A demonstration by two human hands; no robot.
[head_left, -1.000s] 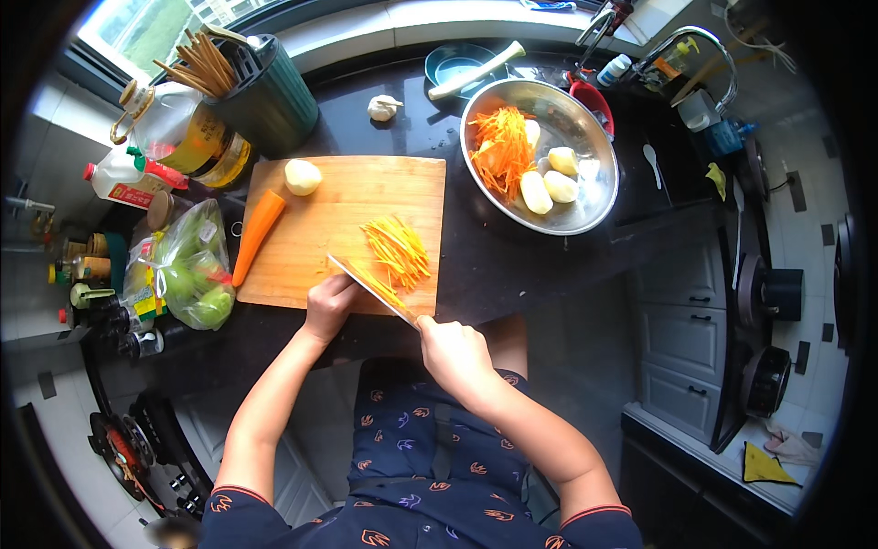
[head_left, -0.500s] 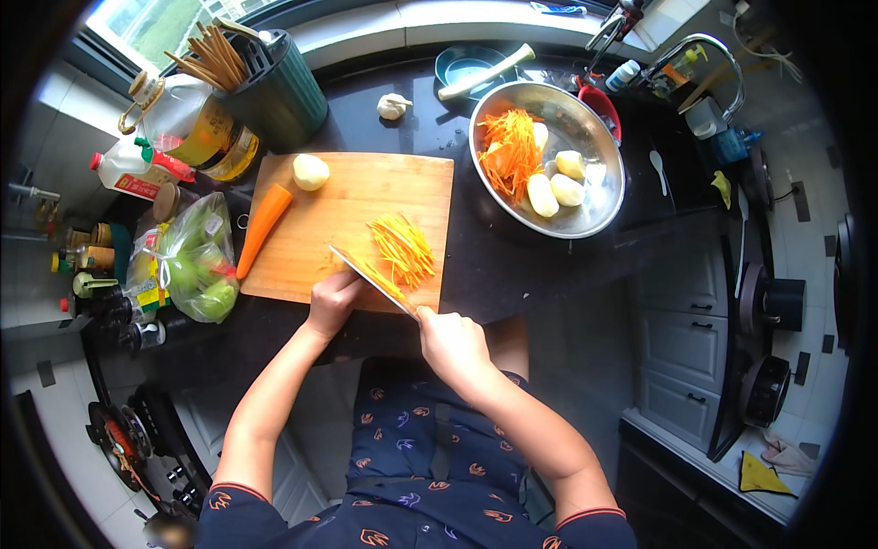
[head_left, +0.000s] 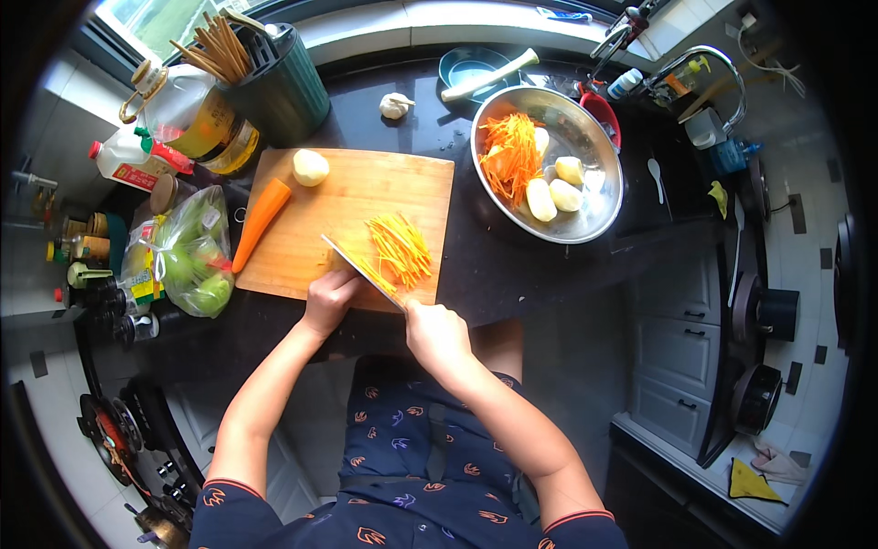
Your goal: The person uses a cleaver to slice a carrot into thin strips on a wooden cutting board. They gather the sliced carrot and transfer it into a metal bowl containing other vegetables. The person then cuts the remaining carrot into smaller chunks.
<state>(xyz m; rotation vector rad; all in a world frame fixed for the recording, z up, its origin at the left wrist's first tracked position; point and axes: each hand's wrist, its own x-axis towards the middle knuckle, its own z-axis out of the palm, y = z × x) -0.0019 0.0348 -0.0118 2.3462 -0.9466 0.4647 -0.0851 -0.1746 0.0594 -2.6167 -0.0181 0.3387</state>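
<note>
The carrot shreds (head_left: 399,249) lie in a loose bright orange heap of thin, long strips on the near right part of the wooden cutting board (head_left: 366,197), most of them running roughly the same way, with a few stray ends fanning toward the board's near edge. My right hand (head_left: 437,334) is wrapped tight around the handle of the knife (head_left: 363,272), whose blade slants from near right up to the far left across the board, its edge resting just left of the heap. My left hand (head_left: 327,300) sits at the near edge of the board, fingers curled down on something beside the blade; I cannot tell what they pin. A whole carrot (head_left: 261,222) lies slanted over the board's left edge, and a peeled potato (head_left: 310,167) rests on the far left corner. To the far right, a steel bowl (head_left: 599,206) holds more orange shreds and a few peeled potatoes.
</note>
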